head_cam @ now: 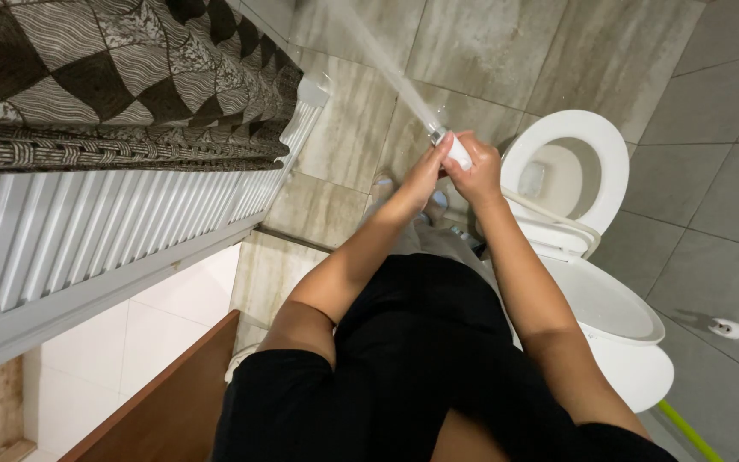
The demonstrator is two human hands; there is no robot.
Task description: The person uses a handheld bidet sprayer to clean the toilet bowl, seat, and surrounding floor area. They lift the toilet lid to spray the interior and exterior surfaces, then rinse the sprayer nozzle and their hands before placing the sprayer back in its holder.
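Both my hands are wrapped round a white handheld sprayer (pixel 456 151) with a metal nozzle. My right hand (pixel 477 174) grips its body and my left hand (pixel 428 171) closes on it from the left. A jet of water (pixel 387 64) shoots from the nozzle up and to the left, over the tiled floor (pixel 344 128). A thin pale hose (pixel 549 218) runs from the sprayer toward the white toilet (pixel 570 175), whose seat ring is down and lid is raised.
A white corrugated panel (pixel 87 231) with a patterned brown and white cloth (pixel 113 77) over it fills the left. A brown wooden door edge (pixel 173 402) sits at lower left. A small white wall fitting (pixel 726 328) and a yellow-green stick (pixel 686 428) are at the right.
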